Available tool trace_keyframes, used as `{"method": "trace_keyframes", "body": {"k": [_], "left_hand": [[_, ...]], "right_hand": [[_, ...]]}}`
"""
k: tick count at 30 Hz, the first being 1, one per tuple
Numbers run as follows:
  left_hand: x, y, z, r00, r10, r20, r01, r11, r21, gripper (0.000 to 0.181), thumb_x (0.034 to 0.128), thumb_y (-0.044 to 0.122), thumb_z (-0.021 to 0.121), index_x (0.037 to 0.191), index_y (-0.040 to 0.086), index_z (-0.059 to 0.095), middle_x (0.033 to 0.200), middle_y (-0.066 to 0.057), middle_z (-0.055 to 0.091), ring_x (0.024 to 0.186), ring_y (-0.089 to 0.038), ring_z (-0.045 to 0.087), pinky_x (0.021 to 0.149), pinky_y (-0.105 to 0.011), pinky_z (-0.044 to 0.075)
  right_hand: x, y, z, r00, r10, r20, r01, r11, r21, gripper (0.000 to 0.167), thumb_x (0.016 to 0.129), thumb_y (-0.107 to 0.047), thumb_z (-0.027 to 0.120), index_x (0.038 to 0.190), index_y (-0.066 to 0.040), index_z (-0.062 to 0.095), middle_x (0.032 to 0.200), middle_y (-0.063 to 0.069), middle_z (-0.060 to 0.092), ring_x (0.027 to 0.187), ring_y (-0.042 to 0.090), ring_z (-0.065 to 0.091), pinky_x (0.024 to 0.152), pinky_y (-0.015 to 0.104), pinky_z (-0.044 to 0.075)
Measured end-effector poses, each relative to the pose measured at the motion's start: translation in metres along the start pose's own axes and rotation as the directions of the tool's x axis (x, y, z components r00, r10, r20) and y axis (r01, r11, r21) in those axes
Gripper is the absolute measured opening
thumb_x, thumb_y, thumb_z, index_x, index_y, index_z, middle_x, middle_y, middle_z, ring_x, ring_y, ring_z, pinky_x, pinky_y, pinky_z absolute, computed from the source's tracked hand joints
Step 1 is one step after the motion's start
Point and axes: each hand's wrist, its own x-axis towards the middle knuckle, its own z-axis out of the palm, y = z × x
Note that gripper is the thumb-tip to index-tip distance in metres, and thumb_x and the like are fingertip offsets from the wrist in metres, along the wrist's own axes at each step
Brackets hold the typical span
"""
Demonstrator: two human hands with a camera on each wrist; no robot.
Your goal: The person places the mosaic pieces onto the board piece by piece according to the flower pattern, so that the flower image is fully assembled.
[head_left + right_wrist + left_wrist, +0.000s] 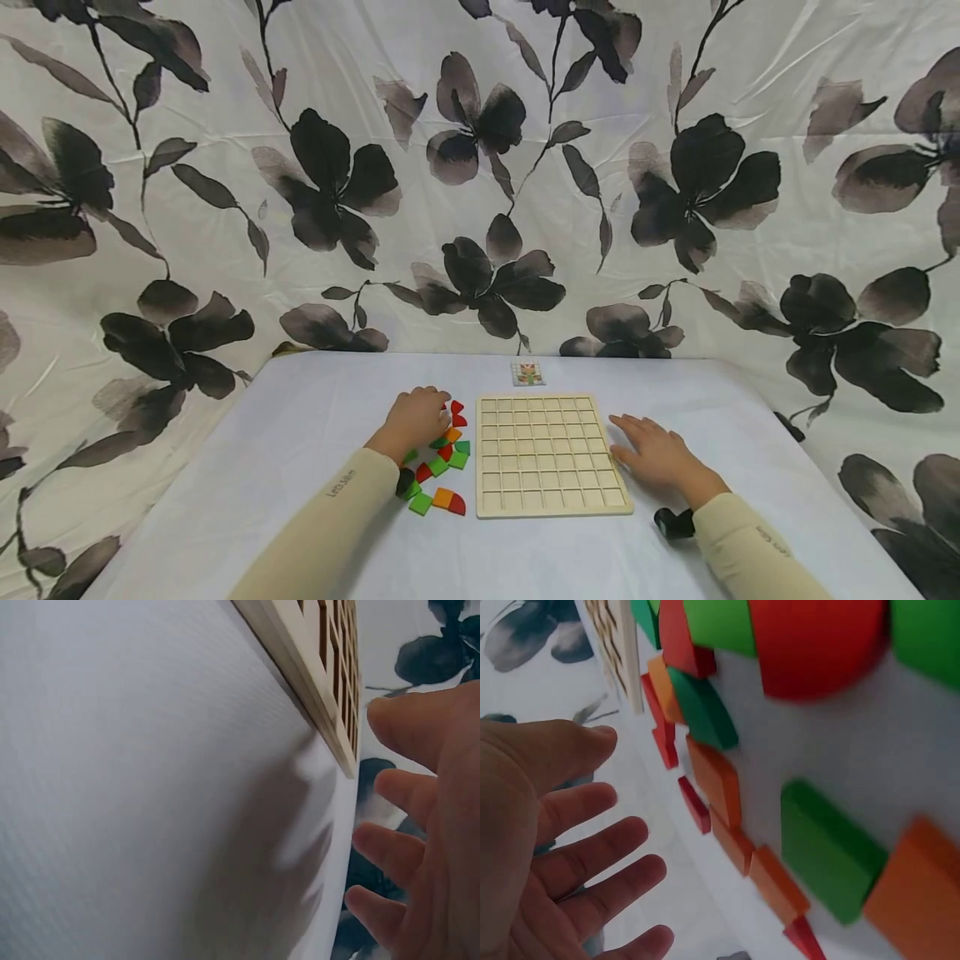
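Note:
The left hand [417, 419] is over the coloured blocks left of the wooden grid board [551, 514]; in the left wrist view its fingers [604, 847] are spread and hold nothing. Near them lie an orange block [714, 776], a dark green block [829, 851] and a red half-round block [817, 645]. Beside the board's right edge, the right hand [660, 457] has its fingers relaxed, with nothing in them. The right wrist view shows that hand [427, 825] above its own shadow, near the board's corner [330, 720]. The board's squares hold no blocks.
A small patterned card [527, 373] lies behind the board. Green, red and orange blocks [421, 503] spread along the board's left side. A floral cloth [600, 283] hangs behind the white table [300, 400].

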Motion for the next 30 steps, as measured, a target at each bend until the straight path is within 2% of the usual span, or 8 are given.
{"method": "trace_keyframes", "body": {"k": [5, 10, 15, 19, 23, 26, 30], "left_hand": [[0.004, 0.005, 0.007, 1.000, 0.016, 0.008, -0.017, 1.000, 0.022, 0.030, 0.0928, 0.026, 0.062, 0.118, 0.011, 0.067, 0.107, -0.005, 0.069, 0.092, -0.022, 0.060, 0.092, -0.046, 0.050], [0.005, 0.010, 0.010, 0.999, 0.036, 0.007, -0.037, 0.999, 0.012, 0.023, 0.0926, 0.022, 0.063, 0.112, 0.011, 0.070, 0.099, -0.004, 0.069, 0.085, -0.020, 0.058, 0.089, -0.046, 0.050], [0.007, 0.015, 0.010, 0.999, 0.035, 0.032, -0.035, 0.999, 0.000, 0.021, 0.0917, 0.024, 0.066, 0.107, 0.010, 0.071, 0.094, -0.003, 0.069, 0.081, -0.020, 0.055, 0.089, -0.044, 0.050], [0.009, 0.018, 0.010, 0.998, 0.046, 0.034, -0.046, 0.999, 0.011, 0.016, 0.0910, 0.024, 0.067, 0.097, 0.010, 0.071, 0.084, -0.001, 0.065, 0.075, -0.018, 0.055, 0.083, -0.041, 0.051], [0.010, 0.020, 0.009, 0.998, 0.050, 0.028, -0.051, 0.998, 0.021, 0.014, 0.0900, 0.023, 0.067, 0.093, 0.010, 0.071, 0.081, 0.000, 0.065, 0.073, -0.017, 0.055, 0.081, -0.040, 0.051], [0.011, 0.022, 0.009, 0.999, 0.037, 0.036, -0.037, 0.999, 0.001, 0.013, 0.0891, 0.021, 0.068, 0.091, 0.009, 0.070, 0.080, -0.001, 0.064, 0.072, -0.016, 0.055, 0.077, -0.038, 0.052], [0.013, 0.022, 0.008, 0.998, 0.018, 0.065, -0.014, 0.997, -0.073, 0.012, 0.0883, 0.019, 0.070, 0.090, 0.007, 0.068, 0.079, -0.002, 0.061, 0.072, -0.017, 0.053, 0.072, -0.033, 0.052]], "right_hand": [[-0.002, -0.002, 0.006, 0.998, -0.008, 0.055, 0.006, 1.000, 0.026, 0.054, 0.098, -0.037, 0.050, 0.145, -0.012, 0.043, 0.149, 0.019, 0.042, 0.137, 0.049, 0.035, 0.100, 0.074, 0.026], [-0.003, -0.005, 0.009, 0.996, 0.003, 0.092, -0.005, 1.000, 0.028, 0.054, 0.098, -0.038, 0.050, 0.144, -0.012, 0.044, 0.150, 0.020, 0.041, 0.138, 0.048, 0.033, 0.101, 0.073, 0.026], [-0.006, -0.010, 0.008, 0.994, 0.014, 0.110, -0.017, 1.000, 0.025, 0.054, 0.097, -0.036, 0.051, 0.145, -0.011, 0.045, 0.152, 0.018, 0.038, 0.140, 0.047, 0.031, 0.104, 0.070, 0.026], [-0.008, -0.014, 0.007, 0.994, 0.011, 0.109, -0.011, 1.000, 0.004, 0.056, 0.096, -0.039, 0.054, 0.143, -0.010, 0.047, 0.152, 0.017, 0.038, 0.139, 0.046, 0.032, 0.104, 0.068, 0.028], [-0.011, -0.015, 0.007, 0.995, -0.001, 0.103, 0.003, 1.000, -0.017, 0.057, 0.095, -0.039, 0.055, 0.142, -0.008, 0.048, 0.152, 0.016, 0.039, 0.139, 0.045, 0.033, 0.104, 0.068, 0.030], [-0.012, -0.015, 0.007, 0.995, -0.015, 0.097, 0.016, 1.000, -0.013, 0.056, 0.095, -0.037, 0.056, 0.143, -0.009, 0.046, 0.152, 0.016, 0.039, 0.139, 0.045, 0.033, 0.103, 0.068, 0.030], [-0.014, -0.014, 0.005, 0.993, -0.049, 0.108, 0.043, 0.997, 0.064, 0.056, 0.094, -0.030, 0.057, 0.144, -0.009, 0.045, 0.153, 0.016, 0.038, 0.140, 0.045, 0.031, 0.107, 0.066, 0.029]]}}
